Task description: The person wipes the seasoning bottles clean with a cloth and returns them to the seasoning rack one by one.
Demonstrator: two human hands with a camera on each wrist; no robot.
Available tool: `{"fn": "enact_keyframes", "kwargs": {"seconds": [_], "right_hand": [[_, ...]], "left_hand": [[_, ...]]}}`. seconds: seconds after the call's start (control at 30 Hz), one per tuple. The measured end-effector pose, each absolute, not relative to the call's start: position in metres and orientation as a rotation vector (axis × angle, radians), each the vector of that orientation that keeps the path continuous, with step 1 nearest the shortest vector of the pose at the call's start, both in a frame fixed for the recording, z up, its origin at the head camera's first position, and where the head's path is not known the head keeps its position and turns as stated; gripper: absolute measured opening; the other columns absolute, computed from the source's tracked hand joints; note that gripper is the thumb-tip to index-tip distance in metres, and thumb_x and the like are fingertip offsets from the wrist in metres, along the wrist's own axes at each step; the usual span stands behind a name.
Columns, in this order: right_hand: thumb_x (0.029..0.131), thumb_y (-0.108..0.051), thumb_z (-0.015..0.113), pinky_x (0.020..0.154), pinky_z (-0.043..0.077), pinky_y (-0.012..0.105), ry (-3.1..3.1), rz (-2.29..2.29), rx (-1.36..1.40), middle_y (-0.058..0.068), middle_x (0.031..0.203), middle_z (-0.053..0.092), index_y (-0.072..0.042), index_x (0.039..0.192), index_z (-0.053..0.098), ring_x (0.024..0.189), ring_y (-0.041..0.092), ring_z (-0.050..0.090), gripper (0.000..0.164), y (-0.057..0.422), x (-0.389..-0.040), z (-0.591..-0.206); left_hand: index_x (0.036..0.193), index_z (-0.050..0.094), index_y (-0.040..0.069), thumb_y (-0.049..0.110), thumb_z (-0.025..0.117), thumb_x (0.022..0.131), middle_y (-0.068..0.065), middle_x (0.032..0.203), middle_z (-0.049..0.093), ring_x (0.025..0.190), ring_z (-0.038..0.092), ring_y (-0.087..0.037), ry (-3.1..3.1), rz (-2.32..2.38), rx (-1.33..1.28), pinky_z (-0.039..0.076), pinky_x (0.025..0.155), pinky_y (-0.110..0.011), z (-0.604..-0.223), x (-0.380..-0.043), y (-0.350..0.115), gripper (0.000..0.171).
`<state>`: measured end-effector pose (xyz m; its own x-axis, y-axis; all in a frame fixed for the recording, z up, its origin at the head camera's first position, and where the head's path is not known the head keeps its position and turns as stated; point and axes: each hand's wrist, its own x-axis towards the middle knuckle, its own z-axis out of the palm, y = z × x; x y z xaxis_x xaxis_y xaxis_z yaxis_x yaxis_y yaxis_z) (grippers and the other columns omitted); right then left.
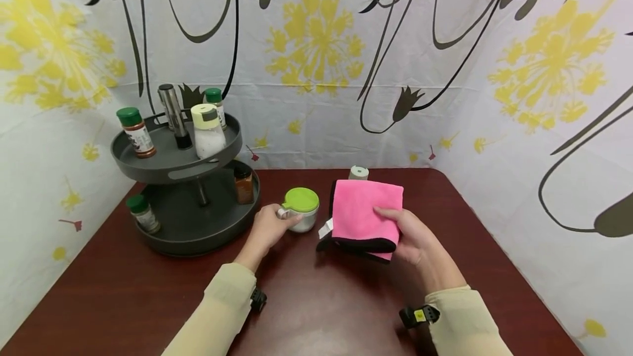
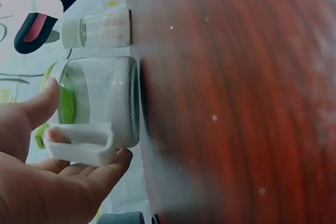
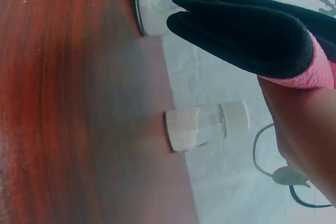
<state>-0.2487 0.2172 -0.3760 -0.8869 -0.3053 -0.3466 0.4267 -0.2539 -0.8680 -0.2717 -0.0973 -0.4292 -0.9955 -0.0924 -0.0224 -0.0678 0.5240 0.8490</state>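
My left hand point(image 1: 271, 229) holds a small clear jar point(image 2: 100, 98) by its white side handle point(image 2: 84, 142). A bright green lid point(image 1: 301, 200) tops the jar, and white contents show through its wall. In the left wrist view the thumb lies along the jar's upper part, with the other fingers around the handle side. Over the table, my right hand point(image 1: 412, 235) grips a folded pink cloth point(image 1: 366, 210) with black edging and a white tag point(image 1: 326, 228). The thumb lies on the cloth's front; the other fingers are mostly hidden behind it.
Behind the cloth stands a clear shaker point(image 3: 197, 127) with a pale cap. At the left, a dark two-tier turntable rack point(image 1: 195, 243) carries several spice bottles, a steel grinder point(image 1: 174, 114) and a cream-capped shaker point(image 1: 207, 133). A patterned white sheet point(image 1: 316, 125) borders the table.
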Motion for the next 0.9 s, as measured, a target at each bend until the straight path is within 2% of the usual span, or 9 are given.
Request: {"fn": "enact_keyframes", "kwargs": {"seconds": [0.2, 0.3, 0.4, 0.5, 0.63, 0.7, 0.73, 0.83, 0.9], "right_hand": [[0.108, -0.03, 0.063, 0.093, 0.061, 0.029, 1.692, -2.282, 0.148, -0.005, 0.113, 0.071, -0.014, 0.141, 0.046, 0.103, 0.011, 0.071, 0.04, 0.203, -0.243, -0.365], [0.108, -0.031, 0.062, 0.084, 0.06, 0.025, 1.991, -2.276, 0.159, -0.006, 0.101, 0.072, -0.006, 0.136, 0.053, 0.09, 0.009, 0.07, 0.038, 0.187, -0.238, -0.361], [0.108, -0.034, 0.063, 0.072, 0.058, 0.026, 2.382, -2.102, 0.141, 0.004, 0.099, 0.074, -0.003, 0.13, 0.061, 0.078, 0.011, 0.068, 0.038, 0.172, -0.23, -0.36], [0.107, -0.034, 0.064, 0.074, 0.056, 0.026, 2.703, -1.872, -0.034, 0.013, 0.108, 0.076, -0.005, 0.126, 0.068, 0.082, 0.015, 0.067, 0.035, 0.159, -0.223, -0.359], [0.103, -0.016, 0.067, 0.07, 0.051, 0.027, 2.997, -1.602, -0.562, 0.011, 0.081, 0.067, -0.004, 0.096, 0.066, 0.075, 0.018, 0.06, 0.014, 0.143, -0.215, -0.358], [0.098, -0.007, 0.068, 0.077, 0.059, 0.033, 3.136, -1.347, -0.925, 0.012, 0.087, 0.071, -0.001, 0.1, 0.068, 0.083, 0.023, 0.068, 0.006, 0.136, -0.21, -0.359], [0.095, -0.006, 0.07, 0.085, 0.061, 0.037, 3.191, -1.171, -1.104, 0.014, 0.094, 0.073, 0.0, 0.104, 0.069, 0.091, 0.027, 0.072, 0.011, 0.133, -0.208, -0.359], [0.092, -0.012, 0.075, 0.118, 0.049, 0.052, 3.308, -0.631, -1.491, 0.018, 0.14, 0.07, 0.004, 0.137, 0.065, 0.136, 0.033, 0.065, 0.049, 0.125, -0.201, -0.355], [0.091, -0.018, 0.077, 0.124, 0.04, 0.057, 3.31, -0.4, -1.581, 0.019, 0.154, 0.061, 0.004, 0.148, 0.058, 0.148, 0.035, 0.055, 0.063, 0.121, -0.197, -0.348]], "left_hand": [[0.093, 0.064, 0.004, 0.031, 0.09, 0.087, -0.007, 0.086, 0.061, 0.082, 0.055, -0.021, -2.694, -1.56, 0.123, 0.046, 0.069, -0.03, -0.419, -0.267, -0.1, 0.038], [0.093, 0.063, 0.005, 0.028, 0.09, 0.088, -0.006, 0.088, 0.06, 0.084, 0.055, -0.021, -2.681, -1.667, 0.111, 0.046, 0.07, -0.029, -0.416, -0.263, -0.101, 0.036], [0.087, 0.058, 0.007, 0.027, 0.089, 0.088, -0.004, 0.083, 0.054, 0.081, 0.051, -0.02, -2.667, -1.725, 0.079, 0.044, 0.069, -0.03, -0.415, -0.258, -0.1, 0.037], [0.081, 0.051, 0.008, 0.028, 0.089, 0.088, -0.002, 0.077, 0.044, 0.075, 0.045, -0.019, -2.652, -1.715, 0.021, 0.039, 0.065, -0.031, -0.409, -0.249, -0.096, 0.044], [0.083, 0.055, 0.008, 0.028, 0.089, 0.088, 0.0, 0.075, 0.045, 0.072, 0.045, -0.017, -2.625, -1.681, -0.066, 0.039, 0.063, -0.03, -0.393, -0.237, -0.089, 0.04], [0.087, 0.06, 0.007, 0.02, 0.085, 0.091, 0.0, 0.074, 0.047, 0.071, 0.046, -0.016, -2.611, -1.641, -0.117, 0.04, 0.064, -0.029, -0.386, -0.231, -0.086, 0.029], [0.087, 0.061, 0.006, 0.014, 0.081, 0.093, 0.0, 0.073, 0.048, 0.07, 0.046, -0.016, -2.607, -1.605, -0.14, 0.04, 0.063, -0.028, -0.382, -0.228, -0.084, 0.022], [0.088, 0.066, 0.004, 0.0, 0.067, 0.094, 0.001, 0.069, 0.048, 0.068, 0.045, -0.014, -2.586, -1.492, -0.211, 0.041, 0.063, -0.027, -0.373, -0.221, -0.082, 0.007], [0.087, 0.067, 0.003, -0.007, 0.061, 0.09, 0.0, 0.067, 0.046, 0.066, 0.042, -0.014, -2.566, -1.423, -0.242, 0.039, 0.062, -0.027, -0.369, -0.216, -0.082, 0.013]]}}
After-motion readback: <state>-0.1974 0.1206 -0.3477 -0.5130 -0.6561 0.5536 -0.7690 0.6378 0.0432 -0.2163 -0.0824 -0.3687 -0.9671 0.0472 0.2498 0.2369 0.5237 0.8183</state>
